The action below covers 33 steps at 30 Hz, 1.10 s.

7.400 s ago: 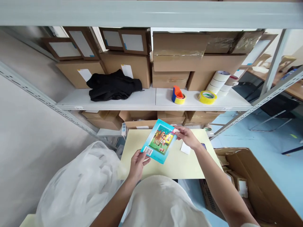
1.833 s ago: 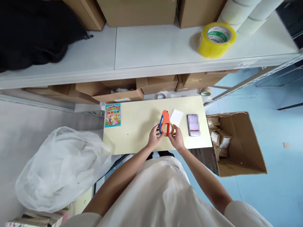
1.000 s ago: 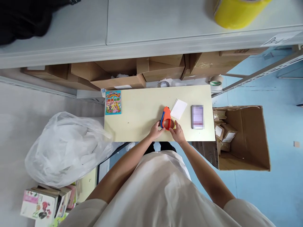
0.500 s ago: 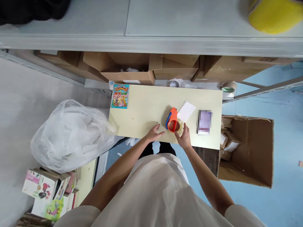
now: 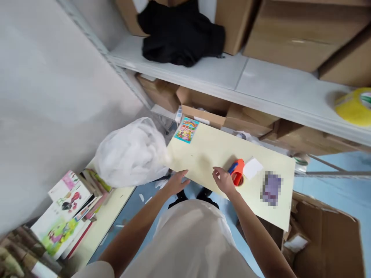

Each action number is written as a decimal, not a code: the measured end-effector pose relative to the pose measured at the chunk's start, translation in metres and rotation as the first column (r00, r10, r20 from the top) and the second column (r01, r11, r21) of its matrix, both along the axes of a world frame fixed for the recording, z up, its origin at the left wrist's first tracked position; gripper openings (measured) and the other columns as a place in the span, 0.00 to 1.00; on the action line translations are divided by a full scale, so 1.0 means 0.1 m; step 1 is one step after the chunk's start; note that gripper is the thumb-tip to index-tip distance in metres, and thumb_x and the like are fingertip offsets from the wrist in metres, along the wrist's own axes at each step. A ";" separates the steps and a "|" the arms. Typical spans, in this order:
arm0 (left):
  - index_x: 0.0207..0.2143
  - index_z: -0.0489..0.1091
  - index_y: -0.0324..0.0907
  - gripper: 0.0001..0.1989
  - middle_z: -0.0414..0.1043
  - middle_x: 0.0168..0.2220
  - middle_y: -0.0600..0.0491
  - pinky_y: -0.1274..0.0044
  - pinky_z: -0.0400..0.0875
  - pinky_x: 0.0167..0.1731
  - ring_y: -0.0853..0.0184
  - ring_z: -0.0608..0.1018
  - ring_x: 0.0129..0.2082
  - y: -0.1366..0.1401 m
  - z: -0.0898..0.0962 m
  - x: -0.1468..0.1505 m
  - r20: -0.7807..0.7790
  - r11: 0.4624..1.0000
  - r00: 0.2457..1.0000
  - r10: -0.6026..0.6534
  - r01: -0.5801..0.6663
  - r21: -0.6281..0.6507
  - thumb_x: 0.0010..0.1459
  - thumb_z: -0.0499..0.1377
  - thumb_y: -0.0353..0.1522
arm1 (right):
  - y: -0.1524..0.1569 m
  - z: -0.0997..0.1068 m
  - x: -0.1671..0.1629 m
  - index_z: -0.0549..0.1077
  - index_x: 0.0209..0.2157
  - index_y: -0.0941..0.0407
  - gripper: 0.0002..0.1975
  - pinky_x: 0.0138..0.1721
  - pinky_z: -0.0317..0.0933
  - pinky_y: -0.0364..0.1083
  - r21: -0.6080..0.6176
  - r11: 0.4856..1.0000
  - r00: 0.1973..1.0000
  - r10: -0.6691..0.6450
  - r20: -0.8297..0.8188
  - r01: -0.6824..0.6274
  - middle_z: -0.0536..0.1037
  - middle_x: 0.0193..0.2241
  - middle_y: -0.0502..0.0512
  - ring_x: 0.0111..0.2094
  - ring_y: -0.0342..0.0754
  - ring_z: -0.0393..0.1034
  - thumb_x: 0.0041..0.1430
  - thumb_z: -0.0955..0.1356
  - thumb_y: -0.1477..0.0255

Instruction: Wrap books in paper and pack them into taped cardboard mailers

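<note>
Pale yellow tabletop [image 5: 214, 146] beneath orange-and-blue tape dispenser [image 5: 239, 167].

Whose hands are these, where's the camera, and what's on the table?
There's no robot here: these are a person's two bare hands. Every picture comes from one camera worn on that person's head, looking forward and down. On the pale table lie a colourful book, an orange-and-blue tape dispenser, some white paper and a purplish thing too blurred to name. I see nothing held: the left hand is open near the table's front edge, and the right hand is close beside the tape dispenser.
</note>
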<state>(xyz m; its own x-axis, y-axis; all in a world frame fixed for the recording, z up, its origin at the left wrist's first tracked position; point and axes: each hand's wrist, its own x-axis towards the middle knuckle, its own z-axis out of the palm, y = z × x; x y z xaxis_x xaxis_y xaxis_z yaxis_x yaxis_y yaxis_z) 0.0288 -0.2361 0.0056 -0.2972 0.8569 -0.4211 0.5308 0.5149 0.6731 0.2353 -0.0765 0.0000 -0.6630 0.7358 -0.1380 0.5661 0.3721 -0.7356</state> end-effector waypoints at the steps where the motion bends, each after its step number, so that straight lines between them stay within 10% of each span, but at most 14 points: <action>1: 0.56 0.62 0.42 0.26 0.69 0.54 0.44 0.67 0.68 0.51 0.58 0.75 0.49 -0.13 0.04 -0.07 -0.016 1.000 1.000 0.015 -0.015 0.015 0.56 0.55 0.39 | -0.09 0.01 -0.12 0.71 0.45 0.56 0.15 0.37 0.67 0.45 -0.001 0.999 0.998 0.050 0.037 -0.050 0.78 0.37 0.55 0.33 0.45 0.74 0.58 0.61 0.71; 14: 0.54 0.64 0.42 0.22 0.70 0.52 0.43 0.63 0.66 0.50 0.54 0.72 0.51 -1.65 0.36 -1.44 -0.312 0.955 0.907 0.283 -0.236 0.182 0.58 0.53 0.37 | -1.02 0.12 -2.12 0.71 0.49 0.53 0.18 0.48 0.62 0.50 0.112 0.711 0.702 0.633 0.326 -0.694 0.76 0.45 0.58 0.47 0.52 0.70 0.58 0.62 0.77; 25: 0.50 0.66 0.43 0.25 0.67 0.53 0.39 0.59 0.56 0.52 0.49 0.67 0.54 -1.29 0.13 -2.18 -0.499 0.937 0.808 0.313 -0.348 0.025 0.47 0.59 0.22 | -1.26 0.12 -3.58 0.71 0.47 0.55 0.24 0.55 0.52 0.57 0.267 0.489 0.554 0.774 0.307 -0.831 0.61 0.60 0.63 0.59 0.58 0.55 0.47 0.74 0.71; 29: 0.39 0.71 0.40 0.12 0.74 0.41 0.39 0.59 0.56 0.50 0.50 0.71 0.49 -1.21 0.02 -2.34 -0.508 0.914 0.795 0.333 -0.404 -0.033 0.52 0.55 0.24 | -1.44 -0.03 -3.78 0.69 0.49 0.57 0.27 0.53 0.55 0.60 0.238 0.567 0.614 0.748 0.251 -0.788 0.66 0.56 0.66 0.54 0.60 0.61 0.49 0.73 0.62; 33: 0.39 0.70 0.41 0.12 0.75 0.34 0.43 0.60 0.53 0.53 0.55 0.75 0.43 -1.19 0.04 -2.40 -0.493 0.922 0.804 0.332 -0.388 -0.011 0.56 0.51 0.25 | -1.51 -0.09 -3.88 0.73 0.42 0.57 0.10 0.55 0.52 0.57 0.236 0.587 0.631 0.746 0.214 -0.774 0.68 0.55 0.65 0.58 0.58 0.58 0.58 0.65 0.74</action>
